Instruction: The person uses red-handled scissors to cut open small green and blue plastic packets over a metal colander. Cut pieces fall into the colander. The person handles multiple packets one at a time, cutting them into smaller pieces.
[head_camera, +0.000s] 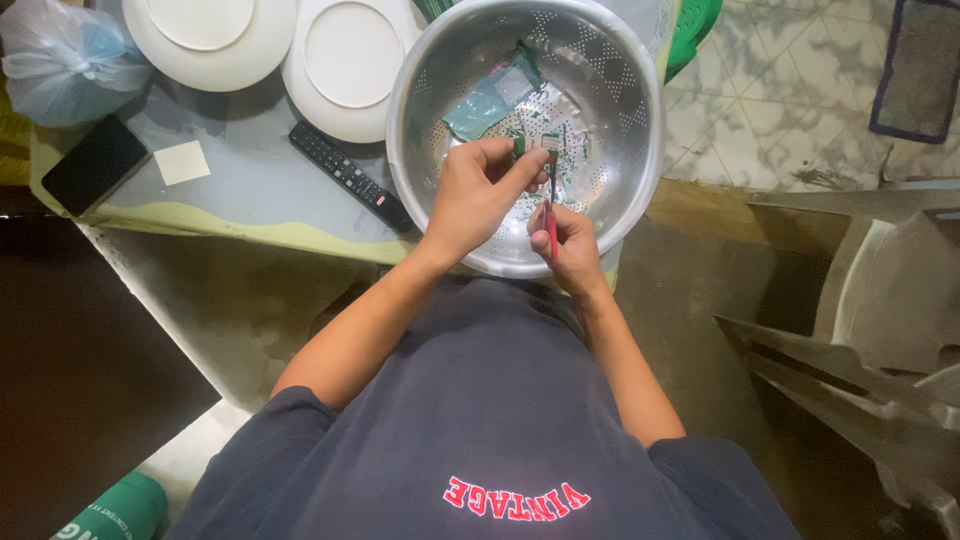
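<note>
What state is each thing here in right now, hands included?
Left hand: pinching a small green packet over the colander.
Right hand: gripping red-handled scissors, blades up at the packet.
Colander: upright, green scraps inside.
Plates: empty, side by side.
Phone: screen dark.
Remote: lying flat.

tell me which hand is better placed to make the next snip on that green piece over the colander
Right. The right hand already grips the red-handled scissors, blades up against the green piece. The left hand pinches that piece over the colander.
</note>
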